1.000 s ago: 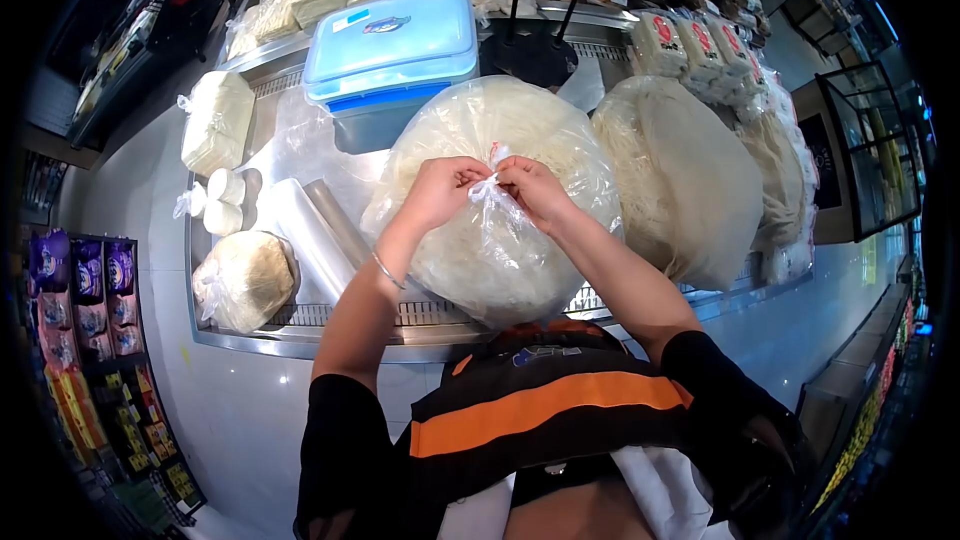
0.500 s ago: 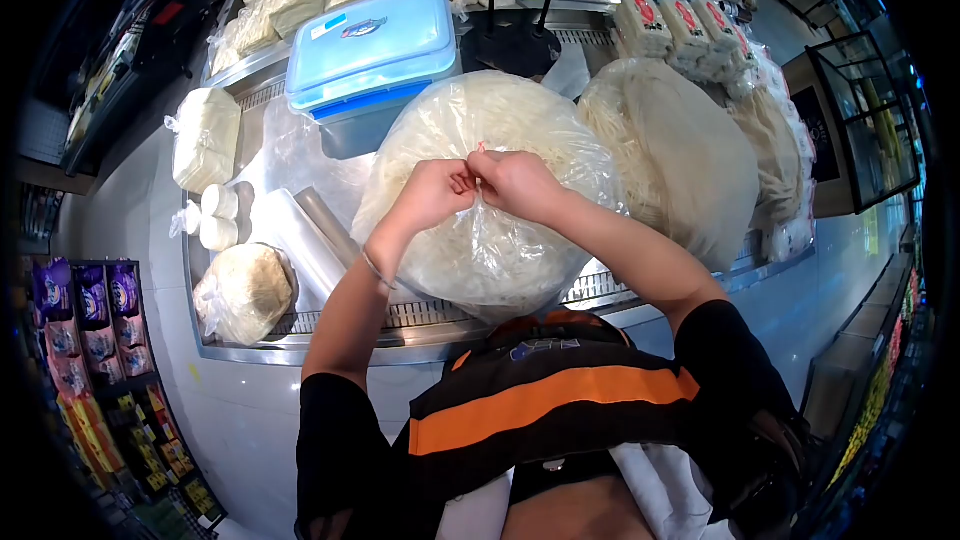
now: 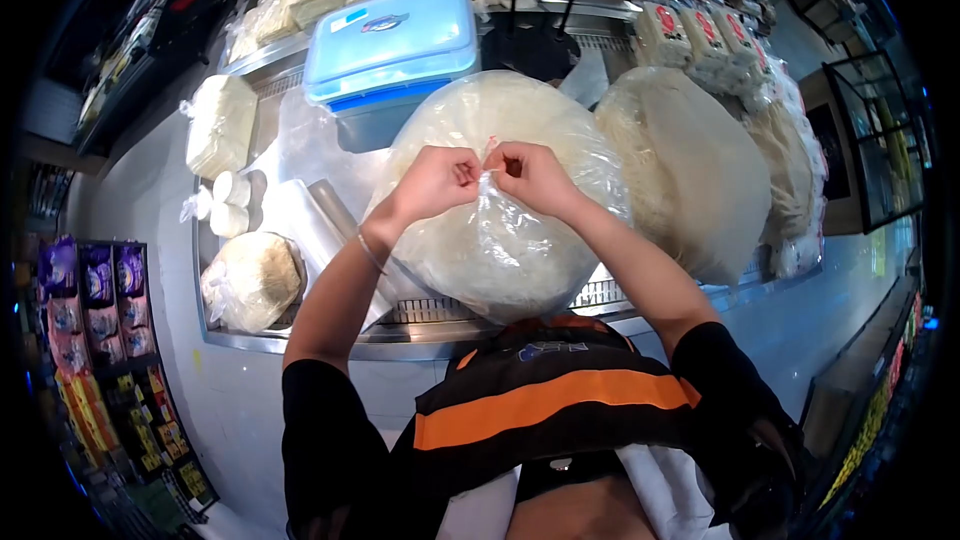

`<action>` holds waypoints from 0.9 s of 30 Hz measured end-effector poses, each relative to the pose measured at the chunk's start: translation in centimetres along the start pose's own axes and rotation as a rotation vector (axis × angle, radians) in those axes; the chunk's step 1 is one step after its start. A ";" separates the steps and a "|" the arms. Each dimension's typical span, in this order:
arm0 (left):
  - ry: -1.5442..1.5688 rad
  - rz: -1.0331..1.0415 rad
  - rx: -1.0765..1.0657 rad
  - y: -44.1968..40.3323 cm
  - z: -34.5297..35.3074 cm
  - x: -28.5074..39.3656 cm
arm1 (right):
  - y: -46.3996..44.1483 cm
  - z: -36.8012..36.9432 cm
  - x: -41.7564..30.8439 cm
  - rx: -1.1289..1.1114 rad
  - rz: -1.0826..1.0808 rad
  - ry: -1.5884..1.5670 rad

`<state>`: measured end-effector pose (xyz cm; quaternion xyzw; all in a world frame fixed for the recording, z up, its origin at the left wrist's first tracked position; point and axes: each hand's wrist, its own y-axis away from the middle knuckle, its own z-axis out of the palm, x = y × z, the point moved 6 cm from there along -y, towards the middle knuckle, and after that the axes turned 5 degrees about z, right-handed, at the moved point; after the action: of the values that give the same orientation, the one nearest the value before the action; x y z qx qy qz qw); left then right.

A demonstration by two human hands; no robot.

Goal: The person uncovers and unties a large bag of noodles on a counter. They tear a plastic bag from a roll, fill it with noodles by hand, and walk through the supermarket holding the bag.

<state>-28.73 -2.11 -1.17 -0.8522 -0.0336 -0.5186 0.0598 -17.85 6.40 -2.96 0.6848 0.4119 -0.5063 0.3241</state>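
A large, round, clear plastic bag full of pale, noodle-like food rests on the metal counter in front of me. My left hand has its fingers curled closed at the bag's gathered top. Beside it, my right hand pinches the same gathered plastic between thumb and fingers. A small red bit shows at the neck between the two hands. Whether the neck is knotted cannot be made out.
A blue lidded box stands behind the bag on the left. Another big bag lies to the right. A plastic roll, white cylinders and a round bag are on the left of the counter.
My hands have drawn slightly apart at the bag's neck, and my left fingers are more curled. The whole view has shifted a little.
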 end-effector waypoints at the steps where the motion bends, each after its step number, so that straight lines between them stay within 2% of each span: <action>1: -0.011 -0.014 0.022 0.1 0.0 -0.5 | 0.2 -0.4 -2.5 0.060 -0.136 0.422; 2: 0.020 -0.018 0.021 -0.1 0.2 -0.9 | 0.2 -0.3 -3.5 0.037 -0.158 0.415; 4: 0.043 -0.038 0.052 -0.1 -0.1 -1.0 | 0.3 0.2 -5.0 0.119 -0.272 0.714; 5: 0.027 -0.014 0.042 0.0 -0.2 -0.7 | 0.0 0.7 -5.0 0.097 -0.294 0.706; 7: 0.006 0.002 0.049 0.3 -0.5 -0.4 | -0.8 0.9 -3.4 0.096 -0.130 0.679; 8: -0.063 0.044 0.013 0.3 -0.5 -0.2 | -1.1 1.1 -2.1 0.081 -0.147 0.679; 10: -0.137 0.077 0.000 0.2 -0.4 0.1 | -2.1 0.9 2.3 -0.047 0.160 0.057; 12: 0.003 0.122 -0.013 0.5 -0.3 0.0 | -1.2 1.1 4.5 -0.115 0.563 -0.354; 14: -0.008 0.118 0.010 0.6 -0.3 -0.1 | -0.9 0.4 1.7 -0.134 0.361 -0.168; 15: -0.002 0.123 0.002 0.5 -0.2 -0.1 | -0.9 0.6 0.1 -0.164 0.345 -0.160; 17: -0.006 0.092 0.037 0.1 -0.8 -0.4 | -0.7 0.1 -5.1 0.027 -0.183 0.634; 21: 0.076 0.005 0.067 0.3 -0.9 -1.8 | -1.4 1.5 -5.7 -0.054 -0.357 0.830; 24: 0.206 -0.069 0.085 0.5 -0.4 -3.4 | -1.9 2.1 -4.9 -0.122 -0.357 0.799; 27: 0.334 -0.130 0.098 0.4 0.3 -5.1 | -2.1 2.2 -3.6 -0.075 -0.267 0.868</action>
<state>-30.74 -2.44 -5.87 -0.7464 -0.1036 -0.6534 0.0724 -21.24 4.62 -0.18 0.7622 0.6125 -0.1945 0.0778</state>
